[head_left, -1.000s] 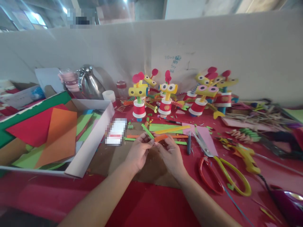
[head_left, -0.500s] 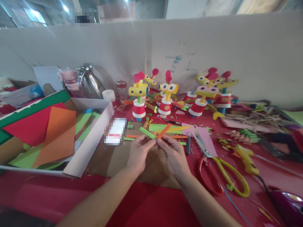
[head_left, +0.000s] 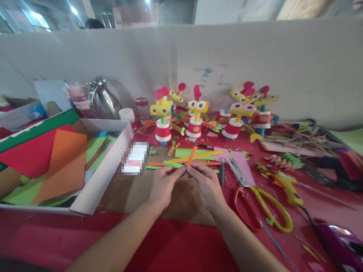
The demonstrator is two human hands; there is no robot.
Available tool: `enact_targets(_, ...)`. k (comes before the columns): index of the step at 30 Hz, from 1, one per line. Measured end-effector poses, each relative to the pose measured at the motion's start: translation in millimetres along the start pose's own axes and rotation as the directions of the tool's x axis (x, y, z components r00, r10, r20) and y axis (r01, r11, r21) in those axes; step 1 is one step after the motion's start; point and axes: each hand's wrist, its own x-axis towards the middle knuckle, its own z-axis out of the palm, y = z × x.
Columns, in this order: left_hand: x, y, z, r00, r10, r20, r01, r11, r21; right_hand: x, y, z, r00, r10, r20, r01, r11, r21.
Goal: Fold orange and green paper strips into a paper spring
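Note:
My left hand (head_left: 164, 183) and my right hand (head_left: 202, 181) meet over a brown board (head_left: 136, 196), fingertips pinched together. Between them they hold two paper strips that join at the fingertips. The green paper strip (head_left: 172, 164) points left from the join, and the orange paper strip (head_left: 192, 155) rises from it. How the strips are fixed to each other is hidden by my fingers. Behind my hands lie a yellow paper strip (head_left: 208, 154) and more green and orange strips. A dark pen (head_left: 222, 172) rests just right of my right hand.
At left stands a box (head_left: 104, 170) of coloured paper. Large scissors (head_left: 244, 185) with red and yellow handles lie at right, beside a yellow glue gun (head_left: 290, 190). Several paper-cup figures (head_left: 194, 126) stand at the back near a steel jug (head_left: 103, 100).
The green strip has swung lower, and the orange strip now stands steeper. Both hands stay pinched together. The whole view has shifted slightly.

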Motion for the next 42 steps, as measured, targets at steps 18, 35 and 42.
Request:
enact_targets(18,5,2,-4,1.000,-0.006,0.030,0.004,0.997,0.082,-1,7,2,1.000,0.001,-0.027,0.000,1.000,0.010)
enact_targets(35,1,6,0,0.999,0.018,0.030,-0.026,0.965,0.260,9,-2,-14,0.939,-0.081,-0.333,0.082,0.997,-0.013)
enact_targets(42,2,2,-2,1.000,0.021,0.020,-0.024,0.984,0.176,-4,8,3,1.000,0.023,-0.007,-0.023,0.997,-0.069)
